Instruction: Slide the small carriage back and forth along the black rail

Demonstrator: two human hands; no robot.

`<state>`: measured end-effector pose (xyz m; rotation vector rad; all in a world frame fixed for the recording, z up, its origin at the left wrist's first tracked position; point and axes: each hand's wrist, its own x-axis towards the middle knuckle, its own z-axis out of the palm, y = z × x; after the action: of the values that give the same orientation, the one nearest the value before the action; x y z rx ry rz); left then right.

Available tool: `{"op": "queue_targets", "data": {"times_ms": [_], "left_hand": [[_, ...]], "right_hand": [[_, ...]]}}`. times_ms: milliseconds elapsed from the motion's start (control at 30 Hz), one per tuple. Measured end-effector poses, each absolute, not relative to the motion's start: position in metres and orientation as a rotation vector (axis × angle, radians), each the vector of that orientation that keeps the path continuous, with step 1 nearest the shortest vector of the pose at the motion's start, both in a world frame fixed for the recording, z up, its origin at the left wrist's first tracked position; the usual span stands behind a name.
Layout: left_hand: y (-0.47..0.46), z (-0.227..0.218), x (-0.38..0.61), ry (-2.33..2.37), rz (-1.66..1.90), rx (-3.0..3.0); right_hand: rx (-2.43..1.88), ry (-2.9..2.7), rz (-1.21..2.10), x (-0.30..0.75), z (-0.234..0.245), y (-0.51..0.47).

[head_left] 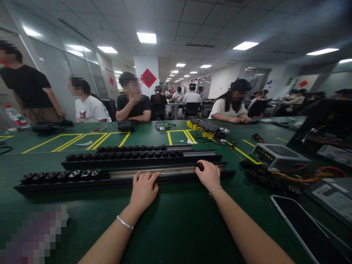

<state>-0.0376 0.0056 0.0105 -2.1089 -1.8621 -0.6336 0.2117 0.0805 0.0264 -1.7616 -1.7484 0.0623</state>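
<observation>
A long black rail (176,176) with a pale metal strip along its channel lies across the table in front of me. Several black roller-like parts (62,176) fill its left end. My left hand (144,187) rests on the near edge of this rail, fingers spread and holding nothing. Toward the rail's right end, my right hand (209,174) pinches a small black part (200,167) at the channel. Its fingers partly hide that part, so its exact kind is unclear. Behind lies a second black rail (202,158) with rows of similar black parts (123,154).
A grey metal power supply (277,156) with coloured wires stands at the right. Nearer me lies a phone (305,227). A yellow-and-black power strip (203,126) sits toward the back. Across the green table (181,227) sit several people; one person (27,84) stands at left.
</observation>
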Motion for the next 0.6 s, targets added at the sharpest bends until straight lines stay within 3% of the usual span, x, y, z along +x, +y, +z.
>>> {"op": "queue_targets", "data": {"times_ms": [600], "left_hand": [[0.0060, 0.0111, -0.0368, -1.894, -0.642, -2.129]], "right_hand": [[-1.823, -1.708, -0.055, 0.2175, 0.0193, 0.0824]]}}
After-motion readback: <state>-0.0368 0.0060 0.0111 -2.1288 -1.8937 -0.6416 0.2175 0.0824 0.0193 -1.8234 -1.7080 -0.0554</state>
